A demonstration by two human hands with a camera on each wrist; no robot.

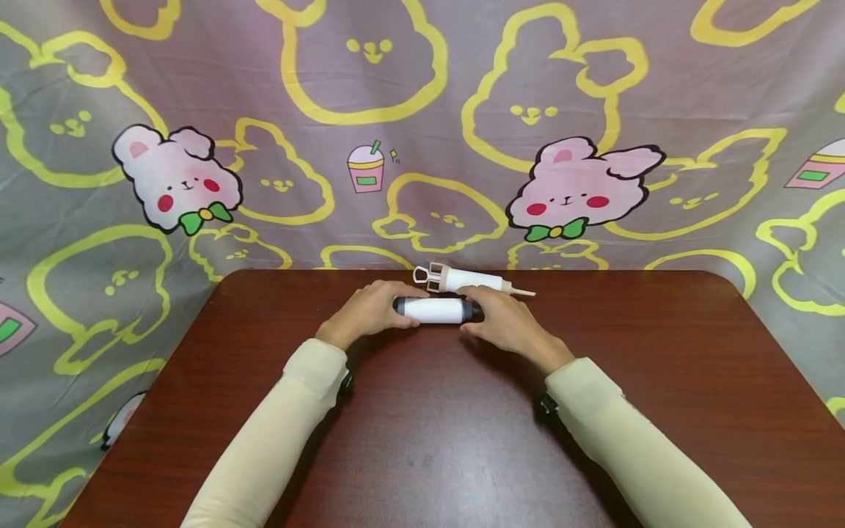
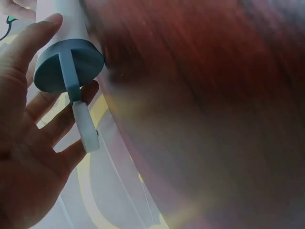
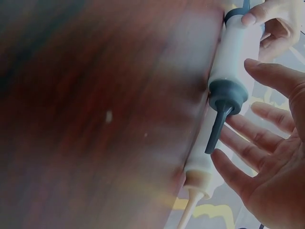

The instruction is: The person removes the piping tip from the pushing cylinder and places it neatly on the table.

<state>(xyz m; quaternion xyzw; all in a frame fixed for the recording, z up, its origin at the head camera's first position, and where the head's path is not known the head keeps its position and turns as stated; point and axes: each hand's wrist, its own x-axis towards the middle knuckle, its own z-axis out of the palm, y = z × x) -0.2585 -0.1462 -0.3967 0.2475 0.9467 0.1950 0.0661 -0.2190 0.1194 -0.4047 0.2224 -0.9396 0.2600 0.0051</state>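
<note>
A large syringe point(image 1: 432, 311) with a white barrel and dark grey ends lies crosswise near the table's back edge. My left hand point(image 1: 371, 312) grips its left, plunger end, the thumb over the barrel in the left wrist view. That view also shows the grey plunger handle point(image 2: 70, 74) with a pale tip. Around the right, nozzle end is my right hand point(image 1: 507, 320), its fingers spread and fairly straight beside the grey nozzle point(image 3: 218, 131). Just behind lies a second syringe point(image 1: 470, 279) with a white barrel, beige ends, a ring handle at left and a thin nozzle at right.
The dark reddish-brown wooden table point(image 1: 436, 425) has rounded back corners. A grey-pink cloth point(image 1: 422, 147) with yellow outlines and cartoon rabbits hangs right behind it and down its sides. Both forearms, in cream sleeves point(image 1: 264, 440), reach over the table from the front.
</note>
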